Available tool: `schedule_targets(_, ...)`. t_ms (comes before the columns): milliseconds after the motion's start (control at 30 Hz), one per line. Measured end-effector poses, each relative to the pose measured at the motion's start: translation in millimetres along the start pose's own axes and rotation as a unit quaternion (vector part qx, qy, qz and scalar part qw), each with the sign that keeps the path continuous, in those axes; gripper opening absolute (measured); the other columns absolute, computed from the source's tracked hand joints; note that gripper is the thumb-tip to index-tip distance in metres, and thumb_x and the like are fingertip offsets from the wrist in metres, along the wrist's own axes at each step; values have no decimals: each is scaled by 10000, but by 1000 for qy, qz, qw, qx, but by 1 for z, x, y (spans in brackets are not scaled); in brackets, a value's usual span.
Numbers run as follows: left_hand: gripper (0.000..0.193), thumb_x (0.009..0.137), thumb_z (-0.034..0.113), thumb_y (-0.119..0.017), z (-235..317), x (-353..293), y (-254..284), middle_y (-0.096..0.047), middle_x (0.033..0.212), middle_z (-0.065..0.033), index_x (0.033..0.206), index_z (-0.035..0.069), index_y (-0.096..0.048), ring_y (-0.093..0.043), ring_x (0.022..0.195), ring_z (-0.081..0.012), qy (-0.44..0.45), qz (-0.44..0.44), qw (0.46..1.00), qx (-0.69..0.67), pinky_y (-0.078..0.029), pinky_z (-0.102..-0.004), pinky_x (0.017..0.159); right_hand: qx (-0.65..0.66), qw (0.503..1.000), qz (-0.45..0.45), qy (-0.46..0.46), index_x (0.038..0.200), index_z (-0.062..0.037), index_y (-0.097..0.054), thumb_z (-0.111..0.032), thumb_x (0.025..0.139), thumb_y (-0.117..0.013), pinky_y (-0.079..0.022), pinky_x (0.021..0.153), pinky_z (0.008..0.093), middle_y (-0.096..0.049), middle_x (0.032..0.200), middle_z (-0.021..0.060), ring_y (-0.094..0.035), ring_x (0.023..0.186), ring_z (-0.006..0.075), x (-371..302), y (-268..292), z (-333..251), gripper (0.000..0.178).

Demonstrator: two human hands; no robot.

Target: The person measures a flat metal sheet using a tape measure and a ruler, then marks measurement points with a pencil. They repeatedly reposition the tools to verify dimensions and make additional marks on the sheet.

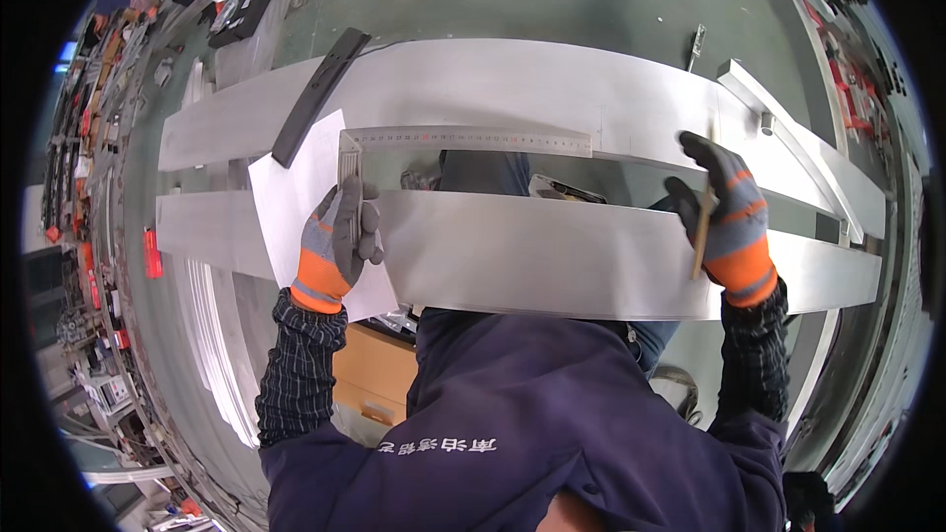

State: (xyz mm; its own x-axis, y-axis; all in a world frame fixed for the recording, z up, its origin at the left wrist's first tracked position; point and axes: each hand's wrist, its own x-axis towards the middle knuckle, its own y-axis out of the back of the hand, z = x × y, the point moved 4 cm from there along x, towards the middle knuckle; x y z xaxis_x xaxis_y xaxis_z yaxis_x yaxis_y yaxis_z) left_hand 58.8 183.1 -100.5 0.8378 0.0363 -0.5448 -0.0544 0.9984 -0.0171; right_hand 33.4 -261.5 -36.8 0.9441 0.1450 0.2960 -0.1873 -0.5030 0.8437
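My left hand (345, 236), in a grey and orange glove, is closed around the thick stock of a steel try square (473, 140). The square's graduated blade reaches right, spanning the gap along the near edge of the far metal panel (473, 79). Beneath that hand, a white sheet of paper (281, 192) lies partly over the near metal panel (532, 251). A thin, wood-coloured pencil (702, 236) is held in my right hand (729, 207), gloved alike, above the near panel's right part. Its forefinger stretches toward the far panel.
A dark bar (320, 97) lies slantwise across the far panel and paper. On the right, a pale metal profile (798, 148) crosses the panels. A cardboard box (374, 369) sits below the near panel; a red object (153, 253) stands at left.
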Motion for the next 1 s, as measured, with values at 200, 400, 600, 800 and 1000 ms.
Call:
schedule_targets(200, 451, 1112, 458, -575, -12, 17, -6, -593, 786, -39, 1197, 16, -614, -542, 536, -149, 41, -21, 999, 1, -489, -338, 518, -128, 971, -194, 53, 1411, -138, -623, -192, 867, -803, -533, 954, 447, -677, 1179, 139, -654, 1094, 352, 40, -59, 7, 575)
schedule_targets(400, 354, 1098, 232, -592, -5, 19, -3, -694, 968, -87, 1379, 19, -564, -644, 697, -184, -53, 2, 982, 180, -564, -367, 653, -143, 960, -215, 104, 1196, -148, -725, -240, 900, -765, -533, 786, 448, -659, 941, 97, -664, 904, 331, 50, -84, 17, 313)
schedule_targets(600, 604, 985, 170, -695, 13, 17, -14, -691, 1312, -267, 1538, 57, -480, -680, 1177, -472, -220, 62, 859, 457, -559, -480, 988, -104, 971, -162, 143, 1192, -137, -731, -169, 907, -741, -537, 753, 442, -662, 927, 109, -655, 878, 317, 44, -86, 22, 287)
schedule_targets(800, 533, 968, 147, -719, 22, 12, -27, -667, 1337, -238, 1468, 30, -577, -687, 1172, -417, -221, 109, 792, 559, -552, -442, 1010, -115, 969, -167, 139, 1201, -120, -728, -119, 893, -728, -513, 732, 430, -601, 888, 100, -607, 873, 299, 41, -85, 22, 308)
schedule_targets(1000, 459, 970, 142, -733, 43, -8, -60, -660, 1169, -170, 1393, 16, -608, -691, 923, -259, -339, 125, 744, 562, -587, -368, 824, -109, 970, -162, 145, 1213, -110, -729, -106, 889, -717, -510, 729, 425, -584, 882, 96, -595, 870, 294, 39, -87, 28, 324)
